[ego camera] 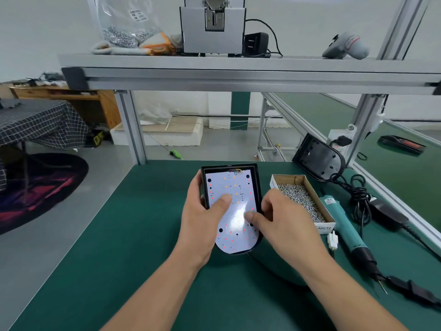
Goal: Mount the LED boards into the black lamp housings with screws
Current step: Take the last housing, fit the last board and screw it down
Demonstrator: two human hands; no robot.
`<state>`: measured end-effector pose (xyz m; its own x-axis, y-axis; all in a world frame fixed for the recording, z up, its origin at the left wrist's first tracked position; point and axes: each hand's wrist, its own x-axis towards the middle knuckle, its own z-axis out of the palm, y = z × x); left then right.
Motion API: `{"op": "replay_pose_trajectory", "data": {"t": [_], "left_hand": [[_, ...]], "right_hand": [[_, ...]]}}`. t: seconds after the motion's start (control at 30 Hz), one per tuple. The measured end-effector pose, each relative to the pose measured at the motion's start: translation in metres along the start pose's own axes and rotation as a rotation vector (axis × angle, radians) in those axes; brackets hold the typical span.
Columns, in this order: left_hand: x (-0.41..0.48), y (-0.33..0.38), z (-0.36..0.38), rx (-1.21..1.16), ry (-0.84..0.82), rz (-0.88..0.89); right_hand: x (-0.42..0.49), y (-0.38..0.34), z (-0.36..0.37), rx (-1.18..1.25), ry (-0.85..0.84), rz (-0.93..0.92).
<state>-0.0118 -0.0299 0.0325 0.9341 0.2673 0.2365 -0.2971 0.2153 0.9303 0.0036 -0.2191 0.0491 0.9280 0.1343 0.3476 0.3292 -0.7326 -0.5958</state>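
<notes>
A white LED board [230, 187] with orange and red dots lies inside a black lamp housing [255, 180] on the green mat. My left hand [202, 216] grips the housing's left side, its thumb pressing on the board. My right hand [279, 218] holds the right side, its thumb resting on the board's lower part. A cardboard box of silver screws [298, 199] stands just right of the housing. A teal electric screwdriver [346, 232] lies right of the box. A second black housing [317, 158] leans at the back right.
A white connector [333, 240] lies beside the screwdriver, with black cables and a power adapter [386, 213] further right. An aluminium shelf [238, 75] overhead carries a screw feeder [213, 25], a bag of screws and gloves. The mat's left edge drops to the floor.
</notes>
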Motion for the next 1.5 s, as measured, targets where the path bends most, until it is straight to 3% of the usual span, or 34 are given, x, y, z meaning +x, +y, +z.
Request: {"op": "replay_pose_trajectory", "data": {"t": [0.2, 0.3, 0.4, 0.5, 0.67, 0.8, 0.93, 1.07, 1.17, 1.37, 1.5], "left_hand": [[0.002, 0.005, 0.0, -0.009, -0.022, -0.025], [0.002, 0.009, -0.005, -0.014, -0.137, -0.145], [0.001, 0.012, -0.013, 0.08, -0.363, -0.276], [-0.001, 0.008, -0.013, 0.097, -0.474, -0.283], [-0.003, 0.0, -0.004, 0.125, -0.386, -0.156], [-0.004, -0.008, 0.001, 0.169, -0.235, -0.178], [-0.005, -0.011, 0.001, 0.151, -0.196, -0.2], [-0.007, -0.014, -0.001, 0.249, -0.279, -0.195], [-0.011, -0.012, 0.004, 0.258, -0.331, -0.19], [-0.01, -0.003, 0.009, 0.254, -0.047, -0.097], [-0.012, -0.005, 0.011, 0.318, -0.025, -0.116]], "right_hand": [[0.002, 0.005, 0.008, 0.258, -0.241, 0.066], [0.004, 0.005, 0.009, 0.414, -0.209, 0.132], [0.008, 0.005, 0.004, 0.451, -0.121, 0.172], [0.009, 0.007, 0.0, 0.433, -0.074, 0.163], [0.01, 0.011, -0.006, 0.501, -0.217, 0.129], [0.01, 0.008, 0.001, 0.349, -0.134, 0.114], [0.01, 0.012, 0.003, 0.582, -0.182, 0.14], [0.012, 0.012, 0.002, 0.894, 0.058, 0.167], [0.014, 0.016, 0.0, 0.874, 0.095, 0.121], [0.008, 0.006, 0.008, 0.738, 0.031, 0.072], [0.009, 0.008, 0.006, 0.753, 0.029, 0.108]]}}
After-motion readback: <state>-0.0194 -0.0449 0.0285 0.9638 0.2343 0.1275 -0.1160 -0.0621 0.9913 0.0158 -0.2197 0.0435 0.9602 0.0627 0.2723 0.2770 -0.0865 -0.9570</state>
